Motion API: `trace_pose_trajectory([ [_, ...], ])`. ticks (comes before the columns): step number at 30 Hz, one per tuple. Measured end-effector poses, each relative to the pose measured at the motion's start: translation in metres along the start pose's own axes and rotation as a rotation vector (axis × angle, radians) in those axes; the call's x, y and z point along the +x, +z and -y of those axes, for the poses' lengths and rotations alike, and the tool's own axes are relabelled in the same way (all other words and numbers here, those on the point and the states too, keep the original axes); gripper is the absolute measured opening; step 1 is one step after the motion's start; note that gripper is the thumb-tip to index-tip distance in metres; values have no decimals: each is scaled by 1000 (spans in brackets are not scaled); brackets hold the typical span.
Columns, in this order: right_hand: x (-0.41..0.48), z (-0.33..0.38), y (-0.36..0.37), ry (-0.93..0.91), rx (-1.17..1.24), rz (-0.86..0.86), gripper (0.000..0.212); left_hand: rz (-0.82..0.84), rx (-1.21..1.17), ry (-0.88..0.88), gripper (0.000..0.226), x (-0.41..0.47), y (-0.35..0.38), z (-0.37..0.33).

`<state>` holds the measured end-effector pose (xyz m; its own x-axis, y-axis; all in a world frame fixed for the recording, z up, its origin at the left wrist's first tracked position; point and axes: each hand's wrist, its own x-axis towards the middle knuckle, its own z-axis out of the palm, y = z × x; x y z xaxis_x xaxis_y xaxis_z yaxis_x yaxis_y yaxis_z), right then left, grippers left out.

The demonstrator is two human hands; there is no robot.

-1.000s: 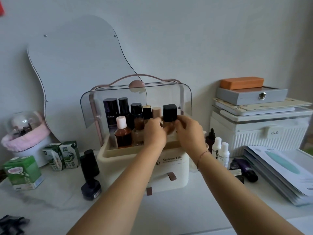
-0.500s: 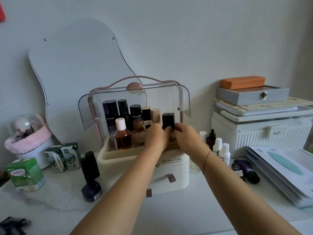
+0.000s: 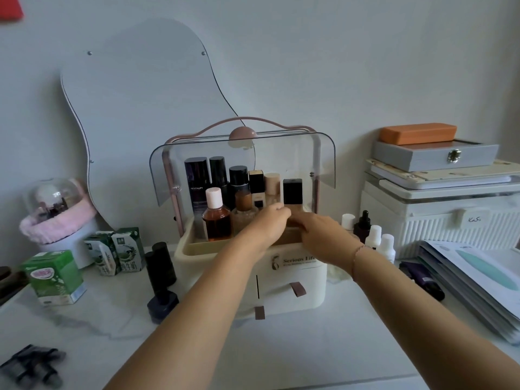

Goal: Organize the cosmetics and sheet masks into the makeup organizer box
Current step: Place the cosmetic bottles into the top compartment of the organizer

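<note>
Both hands, left hand (image 3: 270, 223) and right hand (image 3: 318, 235), settle a black-capped bottle (image 3: 292, 192) into the organizer box (image 3: 295, 277), fingers' grip hidden; next, likely fetching bottles (image 3: 377, 237) beside it.

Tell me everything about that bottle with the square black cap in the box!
The bottle with the square black cap stands upright at the right end of the front row in the makeup organizer box, under its raised clear lid. The cap is tall, shiny and black; below it the body looks like clear glass filled with beige liquid. The left hand and right hand hide its lower part, fingers at its base. Whether they grip it cannot be told.
</note>
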<state>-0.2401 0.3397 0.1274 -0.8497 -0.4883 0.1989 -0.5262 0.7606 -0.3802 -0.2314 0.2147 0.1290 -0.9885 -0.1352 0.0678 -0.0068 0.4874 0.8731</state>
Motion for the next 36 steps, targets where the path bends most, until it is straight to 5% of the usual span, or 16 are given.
trace_pose_trajectory([
  [10,12,-5,5,-43,68,-6,38,71,-74,-16,62,-1,-5,-3],
  [27,20,-8,7,-112,109,13,39,55,-105,-11,59,3,0,-2],
  [36,22,-5,7,-80,57,59,41,24,-30,-56,79,5,-1,-2],
])
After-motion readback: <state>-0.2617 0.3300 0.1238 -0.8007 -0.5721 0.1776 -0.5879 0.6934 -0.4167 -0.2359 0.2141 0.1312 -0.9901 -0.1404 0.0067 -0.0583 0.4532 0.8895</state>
